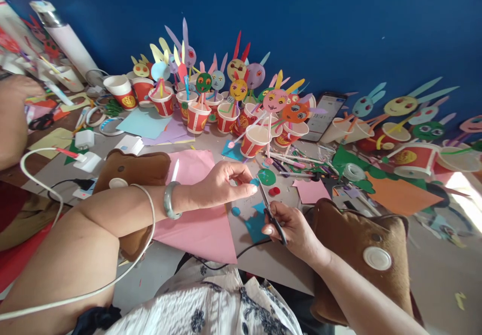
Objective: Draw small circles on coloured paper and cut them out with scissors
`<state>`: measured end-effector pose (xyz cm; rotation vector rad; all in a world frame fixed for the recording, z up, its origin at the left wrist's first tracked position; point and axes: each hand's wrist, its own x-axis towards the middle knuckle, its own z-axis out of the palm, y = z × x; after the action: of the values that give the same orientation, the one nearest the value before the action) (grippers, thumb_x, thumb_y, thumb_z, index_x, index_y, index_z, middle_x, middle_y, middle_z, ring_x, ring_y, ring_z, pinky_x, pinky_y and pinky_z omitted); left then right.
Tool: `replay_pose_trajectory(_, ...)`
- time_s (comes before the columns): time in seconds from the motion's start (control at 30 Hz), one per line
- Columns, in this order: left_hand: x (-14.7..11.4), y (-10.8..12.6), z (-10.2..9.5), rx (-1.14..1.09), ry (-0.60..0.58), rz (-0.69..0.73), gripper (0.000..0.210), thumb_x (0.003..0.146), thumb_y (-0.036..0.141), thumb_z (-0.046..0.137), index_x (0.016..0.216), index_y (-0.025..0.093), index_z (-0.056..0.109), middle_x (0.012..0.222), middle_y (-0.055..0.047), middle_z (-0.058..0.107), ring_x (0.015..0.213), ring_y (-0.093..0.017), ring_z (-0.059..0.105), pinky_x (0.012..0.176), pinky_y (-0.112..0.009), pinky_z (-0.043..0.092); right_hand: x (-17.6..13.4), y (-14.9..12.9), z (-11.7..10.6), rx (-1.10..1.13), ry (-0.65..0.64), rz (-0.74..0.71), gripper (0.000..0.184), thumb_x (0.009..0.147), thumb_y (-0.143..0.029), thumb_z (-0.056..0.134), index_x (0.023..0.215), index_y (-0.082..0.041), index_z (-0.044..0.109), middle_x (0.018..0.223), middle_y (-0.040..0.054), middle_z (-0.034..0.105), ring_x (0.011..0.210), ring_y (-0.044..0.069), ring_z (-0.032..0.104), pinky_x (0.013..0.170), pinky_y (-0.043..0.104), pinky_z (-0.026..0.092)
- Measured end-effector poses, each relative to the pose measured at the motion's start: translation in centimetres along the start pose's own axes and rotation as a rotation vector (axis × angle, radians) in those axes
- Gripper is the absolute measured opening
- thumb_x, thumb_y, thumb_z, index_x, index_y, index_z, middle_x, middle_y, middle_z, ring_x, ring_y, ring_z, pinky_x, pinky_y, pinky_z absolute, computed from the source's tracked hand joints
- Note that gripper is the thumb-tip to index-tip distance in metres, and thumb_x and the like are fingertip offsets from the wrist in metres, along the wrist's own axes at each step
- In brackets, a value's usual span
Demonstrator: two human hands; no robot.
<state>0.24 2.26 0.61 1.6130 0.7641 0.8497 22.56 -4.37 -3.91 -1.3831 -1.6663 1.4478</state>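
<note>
Between thumb and fingertips, my left hand (235,182) pinches a small blue paper piece (255,182). My right hand (291,227) is closed round the black handles of a pair of scissors (276,223), whose blades point up toward that piece. The blade tips are close beside the blue paper; whether they touch it I cannot tell. Below the hands lie a larger blue paper sheet (254,227) and a small blue disc (235,211). A green paper circle (267,176) and a red cap-like object (274,191) are just beyond the blades.
Paper cups (198,116) with paper rabbit faces line the blue wall. A phone (326,116) leans behind them. Brown plush cushions (357,254) flank the work spot, and pink paper (203,224) lies under my left forearm. A white cable (145,247) crosses that arm. Another person's arm (15,114) is at far left.
</note>
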Motion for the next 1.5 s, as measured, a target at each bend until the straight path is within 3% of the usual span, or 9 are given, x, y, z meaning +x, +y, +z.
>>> replay_pose_trajectory(0.77,-0.02,-0.19,-0.27,-0.021,0.028,0.020,0.012,0.075,0.020,0.064,0.067,0.016,0.055,0.068,0.002,0.057,0.067,-0.010,0.052,0.066,-0.024,0.042,-0.03,-0.29,-0.07,-0.014,0.010,0.017,0.063,0.062,-0.075,0.074,0.062,-0.022,0.040,0.045,-0.0048,0.049,0.044,0.010,0.040,0.045,0.025,0.028)
replay_pose_trajectory(0.93,0.04,-0.03,-0.21,-0.116,0.033,-0.021,0.018,0.085,0.025,0.054,0.070,0.016,0.058,0.071,0.000,0.062,0.073,-0.012,0.058,0.072,-0.026,0.046,-0.04,-0.25,-0.05,-0.005,0.013,0.005,0.063,0.062,-0.075,0.074,0.062,-0.022,0.039,0.046,-0.0049,0.049,0.043,0.009,0.041,0.045,0.025,0.028)
replay_pose_trajectory(1.13,0.03,0.27,-0.06,-0.017,0.025,-0.025,0.017,0.078,0.030,0.068,0.073,0.015,0.062,0.071,0.000,0.060,0.069,-0.011,0.053,0.068,-0.025,0.044,-0.05,-0.45,-0.01,-0.016,0.020,-0.011,0.061,0.064,-0.074,0.073,0.062,-0.022,0.041,0.046,-0.0040,0.050,0.044,0.010,0.042,0.045,0.025,0.029)
replay_pose_trajectory(1.5,0.03,-0.03,-0.05,0.012,-0.012,-0.020,0.013,0.078,0.026,0.066,0.073,0.014,0.062,0.073,-0.001,0.063,0.071,-0.011,0.056,0.069,-0.025,0.045,0.10,-0.38,0.00,-0.015,0.026,0.000,0.063,0.061,-0.075,0.074,0.062,-0.022,0.039,0.048,-0.0051,0.048,0.046,0.010,0.040,0.045,0.025,0.029)
